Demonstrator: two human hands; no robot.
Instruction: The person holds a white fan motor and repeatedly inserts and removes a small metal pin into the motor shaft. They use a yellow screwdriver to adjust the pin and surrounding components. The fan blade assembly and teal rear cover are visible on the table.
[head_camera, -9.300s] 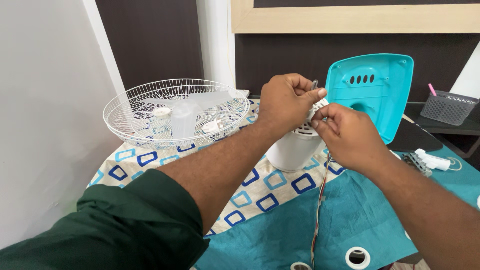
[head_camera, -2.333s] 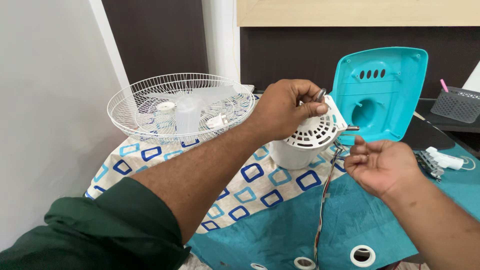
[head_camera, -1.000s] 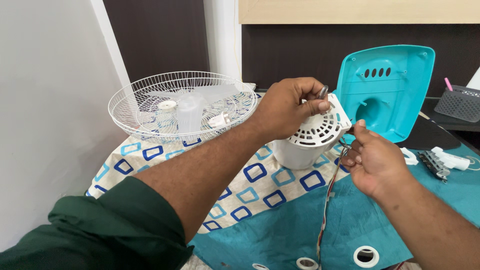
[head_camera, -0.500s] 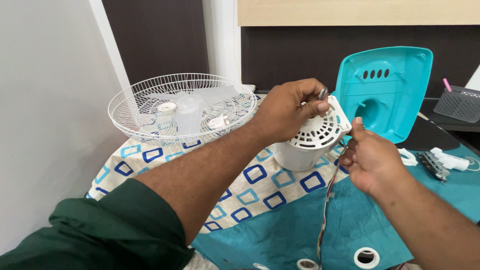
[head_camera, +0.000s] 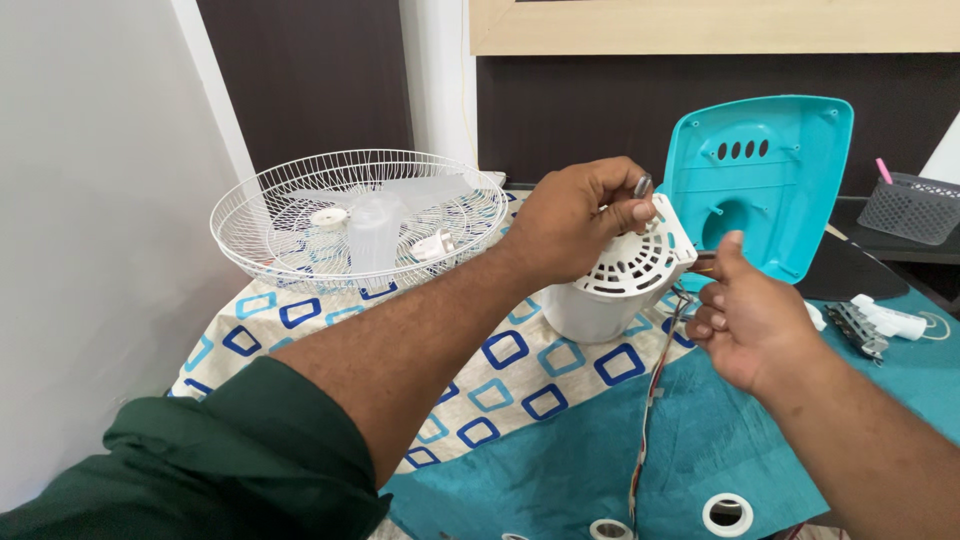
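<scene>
head view is showing the left hand (head_camera: 578, 218) gripping the white fan motor housing (head_camera: 620, 280) at centre frame, while the right hand (head_camera: 745, 320), at its 3 o'clock, is pinching the wire bundle (head_camera: 655, 400).

Home repair bench, patterned tablecloth (head_camera: 560, 385), fan grille (head_camera: 300, 215), tape rolls (head_camera: 728, 514)

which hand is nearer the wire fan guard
Left. The left hand grips the white motor housing just right of the wire fan guard. The right hand is farther right, at the wires.
</scene>
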